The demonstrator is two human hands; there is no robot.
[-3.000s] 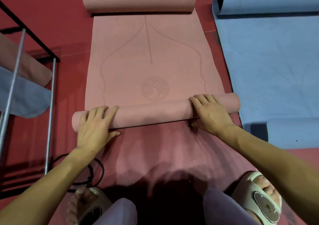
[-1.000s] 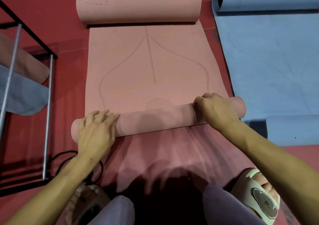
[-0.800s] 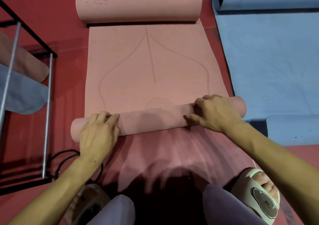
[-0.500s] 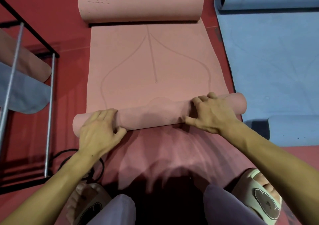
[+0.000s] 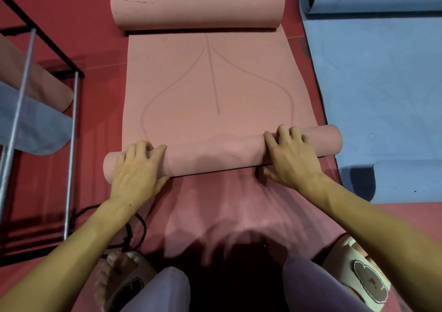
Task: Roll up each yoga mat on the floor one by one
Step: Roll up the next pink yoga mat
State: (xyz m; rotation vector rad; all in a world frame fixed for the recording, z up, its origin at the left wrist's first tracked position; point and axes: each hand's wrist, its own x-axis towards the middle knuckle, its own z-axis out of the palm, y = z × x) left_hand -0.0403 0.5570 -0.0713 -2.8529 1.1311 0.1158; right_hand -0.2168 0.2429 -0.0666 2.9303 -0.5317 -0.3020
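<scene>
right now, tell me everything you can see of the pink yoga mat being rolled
The pink yoga mat lies lengthwise on the red floor, matte and foam-like, embossed with a centre line and curved petal outline. Its near end is wound into a roll lying slightly askew, with a bulge mid-length; its far end curls into a second roll. The left hand and right hand curl over the near roll. A blue mat lies beside it.

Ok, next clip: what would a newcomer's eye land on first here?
First, the two hands on the pink yoga mat: the left hand and right hand curl over the near roll at mid-frame. The mat's far end is also curled up, at the top. A blue yoga mat lies to the right, and a metal rack stands at the left.
</scene>
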